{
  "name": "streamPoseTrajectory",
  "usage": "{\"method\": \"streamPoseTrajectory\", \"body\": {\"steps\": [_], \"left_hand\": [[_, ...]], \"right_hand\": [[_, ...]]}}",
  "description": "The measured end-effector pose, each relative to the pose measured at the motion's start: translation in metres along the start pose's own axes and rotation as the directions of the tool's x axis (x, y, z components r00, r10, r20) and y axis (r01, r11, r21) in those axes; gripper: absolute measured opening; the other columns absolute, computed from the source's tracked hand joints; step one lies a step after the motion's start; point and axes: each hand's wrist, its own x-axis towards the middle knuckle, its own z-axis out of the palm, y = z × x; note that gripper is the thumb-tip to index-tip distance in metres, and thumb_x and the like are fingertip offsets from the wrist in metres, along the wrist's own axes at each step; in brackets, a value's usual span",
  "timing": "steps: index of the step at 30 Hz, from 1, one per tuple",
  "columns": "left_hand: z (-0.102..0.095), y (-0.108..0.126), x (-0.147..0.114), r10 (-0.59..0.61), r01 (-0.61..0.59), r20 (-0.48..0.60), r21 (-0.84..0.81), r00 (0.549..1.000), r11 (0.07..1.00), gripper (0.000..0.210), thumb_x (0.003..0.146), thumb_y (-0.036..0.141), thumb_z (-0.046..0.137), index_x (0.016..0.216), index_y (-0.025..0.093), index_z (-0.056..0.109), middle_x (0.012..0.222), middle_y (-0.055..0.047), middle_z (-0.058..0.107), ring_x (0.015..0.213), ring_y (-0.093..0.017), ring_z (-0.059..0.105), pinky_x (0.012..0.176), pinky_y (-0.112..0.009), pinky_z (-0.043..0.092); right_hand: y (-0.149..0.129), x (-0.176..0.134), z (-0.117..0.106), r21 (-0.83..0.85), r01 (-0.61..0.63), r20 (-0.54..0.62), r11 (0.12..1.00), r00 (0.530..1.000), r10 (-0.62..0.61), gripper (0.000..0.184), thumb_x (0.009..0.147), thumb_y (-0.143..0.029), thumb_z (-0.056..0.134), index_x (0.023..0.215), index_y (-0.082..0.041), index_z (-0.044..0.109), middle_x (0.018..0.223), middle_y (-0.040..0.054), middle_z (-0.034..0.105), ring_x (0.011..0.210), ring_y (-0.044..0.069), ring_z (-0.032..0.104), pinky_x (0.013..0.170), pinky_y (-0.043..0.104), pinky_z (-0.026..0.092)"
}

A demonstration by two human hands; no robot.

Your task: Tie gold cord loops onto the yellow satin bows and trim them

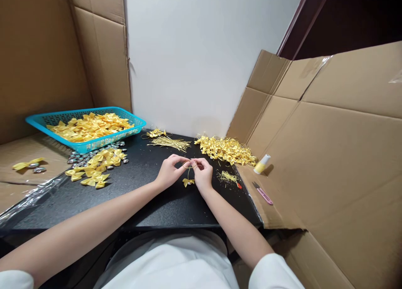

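Note:
Close together over the middle of the black table, my left hand (171, 170) and my right hand (202, 172) both pinch a thin gold cord (189, 172). The cord makes a small loop between my fingertips. From it hangs a yellow satin bow (186, 182) with a small shiny piece at its centre, just above or touching the tabletop; I cannot tell which. Behind my hands lies a bundle of straight gold cords (171, 143). A heap of corded yellow bows (226, 150) spreads to the back right.
A blue basket (91, 144) full of yellow bows stands back left. Loose bows (96, 176) and silvery beads (80, 157) lie before it. To the right are cord scraps (228, 177), a thread spool (261, 164) and pink-handled snips (263, 193). Cardboard walls (345, 155) flank the black table (132, 205).

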Motion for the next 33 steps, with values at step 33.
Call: {"method": "streamPoseTrajectory", "body": {"steps": [33], "left_hand": [[-0.001,-0.002,0.001,-0.061,0.061,0.002,0.048,0.998,0.997,0.025,0.08,0.042,0.058,0.079,0.023,0.074,0.077,-0.004,0.071,0.079,-0.022,0.061,0.073,-0.032,0.048]], "right_hand": [[-0.014,0.002,-0.012,-0.373,0.155,0.121,0.915,0.986,-0.117,0.013,0.079,-0.028,0.061,0.071,-0.024,0.07,0.075,0.0024,0.065,0.073,0.018,0.052,0.074,0.03,0.041]]}}
